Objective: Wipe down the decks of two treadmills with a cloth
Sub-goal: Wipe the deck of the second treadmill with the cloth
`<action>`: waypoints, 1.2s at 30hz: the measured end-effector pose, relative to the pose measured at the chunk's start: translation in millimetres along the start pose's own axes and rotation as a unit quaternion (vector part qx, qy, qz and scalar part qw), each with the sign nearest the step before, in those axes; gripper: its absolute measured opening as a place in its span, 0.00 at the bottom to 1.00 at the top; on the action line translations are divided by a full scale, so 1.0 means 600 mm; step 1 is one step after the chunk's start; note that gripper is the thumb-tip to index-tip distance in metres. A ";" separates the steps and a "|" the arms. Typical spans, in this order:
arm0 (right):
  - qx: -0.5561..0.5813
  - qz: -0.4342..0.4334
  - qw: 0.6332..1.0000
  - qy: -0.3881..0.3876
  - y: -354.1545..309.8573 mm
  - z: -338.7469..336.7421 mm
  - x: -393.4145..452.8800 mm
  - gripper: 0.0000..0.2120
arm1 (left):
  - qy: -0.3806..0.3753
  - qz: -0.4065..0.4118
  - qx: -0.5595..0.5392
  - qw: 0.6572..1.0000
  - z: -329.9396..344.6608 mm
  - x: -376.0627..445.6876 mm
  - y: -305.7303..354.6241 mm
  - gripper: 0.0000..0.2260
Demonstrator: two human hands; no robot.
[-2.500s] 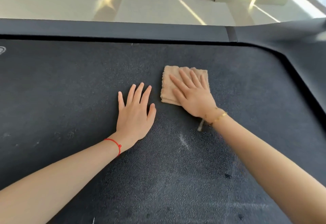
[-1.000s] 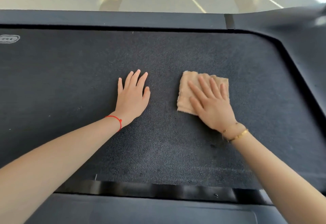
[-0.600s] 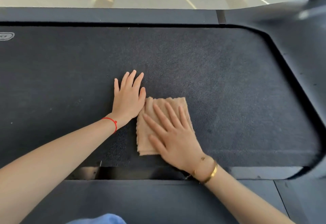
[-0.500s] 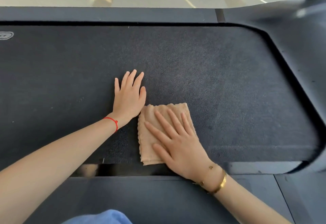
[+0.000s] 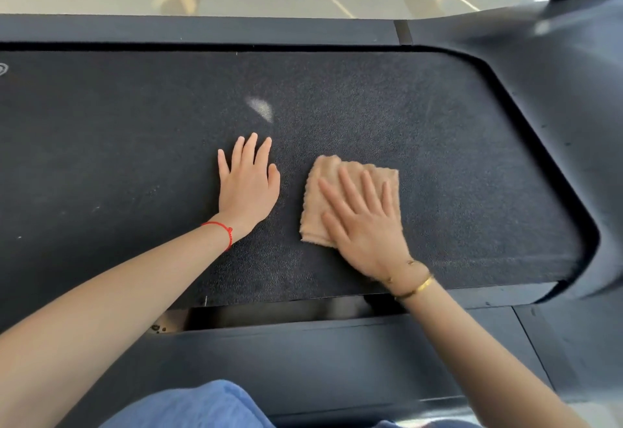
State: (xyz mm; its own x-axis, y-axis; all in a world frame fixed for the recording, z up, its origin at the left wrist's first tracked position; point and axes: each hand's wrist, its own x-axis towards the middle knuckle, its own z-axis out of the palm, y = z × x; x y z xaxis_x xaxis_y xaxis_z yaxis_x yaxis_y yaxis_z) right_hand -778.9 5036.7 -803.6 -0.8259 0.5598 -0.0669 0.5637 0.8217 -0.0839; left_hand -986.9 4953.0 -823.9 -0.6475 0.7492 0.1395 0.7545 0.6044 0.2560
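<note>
Tan cloth (image 5: 350, 200) (folded) under flat right hand (image 5: 365, 225).

The belt (image 5: 387, 117) is matt black, grainy and rough. The cloth (image 5: 323, 188) on it is tan, soft, nubbly. The rail (image 5: 202, 29) beyond the belt is smooth, matt plastic.

Dark treadmill deck (image 5: 135, 144), folded tan cloth (image 5: 317, 198) flat on it

Dark treadmill belt (image 5: 404, 117), right hand (image 5: 365, 228) flat on folded tan cloth (image 5: 323, 191) upon the belt, left hand (image 5: 247, 184) flat on the belt beside the cloth
</note>
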 end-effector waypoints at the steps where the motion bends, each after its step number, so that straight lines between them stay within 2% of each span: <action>1: 0.002 -0.034 0.999 -0.002 -0.014 0.003 -0.015 0.27 | -0.001 0.000 -0.002 1.000 0.000 0.000 0.001 0.24; 3: 0.015 -0.072 0.997 -0.004 -0.019 0.009 -0.043 0.26 | -0.004 -0.001 -0.002 1.000 0.000 0.001 0.002 0.24; 6: 0.028 -0.056 0.998 0.001 0.020 0.009 -0.078 0.26 | -0.011 -0.008 -0.007 1.000 0.001 0.007 0.005 0.24; 9: 0.039 0.006 0.999 0.002 0.083 0.000 -0.092 0.27 | -0.015 0.000 -0.013 1.000 0.004 0.013 0.006 0.24; 13: 0.047 0.137 0.989 0.012 0.170 -0.012 -0.043 0.26 | -0.010 0.022 -0.007 1.000 0.010 0.016 0.015 0.24; 17: 0.042 0.206 0.978 0.013 0.176 -0.013 0.042 0.26 | -0.009 0.018 -0.015 1.000 0.013 0.019 0.026 0.23; 20: 0.037 0.156 0.987 0.011 0.137 -0.010 0.056 0.26 | -0.015 0.034 -0.020 0.999 0.016 0.020 0.046 0.23; 24: 0.029 0.050 0.998 0.009 0.086 -0.009 -0.003 0.26 | -0.029 0.042 -0.033 0.998 0.022 0.027 0.080 0.23; 27: 0.042 0.031 0.999 0.001 0.088 -0.005 -0.072 0.27 | -0.034 0.070 -0.034 0.996 0.026 0.039 0.102 0.23; 31: 0.068 0.146 0.987 0.018 0.165 -0.004 -0.124 0.25 | -0.045 0.105 -0.043 0.992 0.033 0.060 0.136 0.23; 36: 0.063 0.339 0.938 0.028 0.280 -0.016 -0.076 0.26 | -0.047 0.132 -0.048 0.989 0.036 0.072 0.168 0.23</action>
State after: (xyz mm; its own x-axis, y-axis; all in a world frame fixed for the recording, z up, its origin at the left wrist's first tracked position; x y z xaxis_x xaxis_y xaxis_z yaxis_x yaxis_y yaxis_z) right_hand -646.7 5150.1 -805.3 -0.2744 0.9568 -0.0957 0.9532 0.2575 -0.1586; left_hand -936.6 5052.0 -812.7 -0.4129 0.9020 0.1260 0.8792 0.3587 0.3135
